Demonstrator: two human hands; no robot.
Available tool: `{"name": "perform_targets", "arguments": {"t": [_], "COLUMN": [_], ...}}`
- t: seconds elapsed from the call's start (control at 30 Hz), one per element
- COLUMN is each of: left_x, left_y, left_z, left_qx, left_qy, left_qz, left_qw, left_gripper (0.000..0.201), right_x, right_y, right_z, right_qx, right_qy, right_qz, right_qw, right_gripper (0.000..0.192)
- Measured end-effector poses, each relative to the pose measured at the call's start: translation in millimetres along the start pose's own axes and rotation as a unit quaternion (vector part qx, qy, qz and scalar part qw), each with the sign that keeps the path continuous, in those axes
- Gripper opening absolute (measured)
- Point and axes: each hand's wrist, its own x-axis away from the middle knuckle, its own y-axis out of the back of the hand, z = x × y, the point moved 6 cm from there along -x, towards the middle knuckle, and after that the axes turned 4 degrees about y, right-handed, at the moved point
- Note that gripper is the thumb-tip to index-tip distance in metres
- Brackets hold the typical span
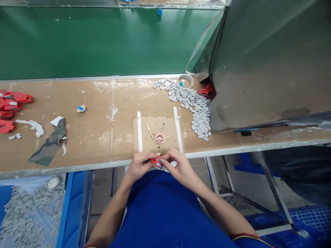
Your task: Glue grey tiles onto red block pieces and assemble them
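Note:
Close to my body, at the table's front edge, a small red plastic toy piece [157, 162] with grey and light-blue patches is gripped by my left hand [141, 165]. The fingers of my right hand [176, 163] are pinched together against its right end. Whatever lies between those fingertips is too small to make out. Just beyond my hands, a small round cup [160, 138] of pinkish stuff stands on a taped-down cardboard sheet [169, 125], a thin stick lying across its rim. Left of the cup is a slim white stick [149, 131].
Many small grey tiles [190, 100] are spread at the right, with a tape roll [185, 81] among them. Red toy pieces [11, 105] and a camouflage cloth scrap [50, 143] lie left. A green belt [111, 41] runs behind; a large metal housing [271, 65] blocks the right.

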Motion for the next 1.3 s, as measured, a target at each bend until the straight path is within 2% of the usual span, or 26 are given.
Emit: {"name": "perform_targets", "arguments": {"t": [0.2,0.43,0.77,0.87,0.93,1.0,1.1,1.23,1.3], "left_x": [1,-2,0,1,2,6,12,15,14], "left_y": [0.7,-1.8,-5.0,-5.5,-4.4,-2.4,-0.3,-2.1,-1.1], "left_z": [5,-1,-9,-19,-27,-34,-42,-50,-55], "left_qx": [-0.023,-0.01,-0.063,-0.081,-0.089,-0.085,-0.066,-0.059,-0.061], "left_qy": [0.025,0.013,-0.088,-0.127,-0.143,-0.146,-0.145,-0.103,-0.063], "left_qz": [0.038,0.071,0.104,0.087,0.055,0.014,-0.032,-0.015,-0.013], "left_qw": [0.999,0.997,0.989,0.985,0.984,0.985,0.987,0.993,0.996], "left_gripper": [0.035,0.036,0.03,0.023,0.021,0.025,0.033,0.035,0.026], "right_x": [4,11,18,21,23,24,25,21,19], "right_y": [-7,-12,-24,-19,-15,-16,-22,-14,-8], "right_z": [-21,-21,-36,-33,-29,-24,-15,-2,4], "right_qx": [-0.117,-0.163,-0.231,-0.22,-0.222,-0.246,-0.296,-0.251,-0.205], "right_qy": [-0.101,-0.123,-0.179,-0.16,-0.136,-0.117,-0.089,-0.022,0.009], "right_qz": [0.059,0.063,0.08,0.064,0.029,0.002,0.012,-0.021,-0.035], "right_qw": [0.986,0.977,0.953,0.96,0.965,0.962,0.951,0.967,0.978], "right_gripper": [0.023,0.036,0.049,0.044,0.038,0.037,0.036,0.023,0.023]}}
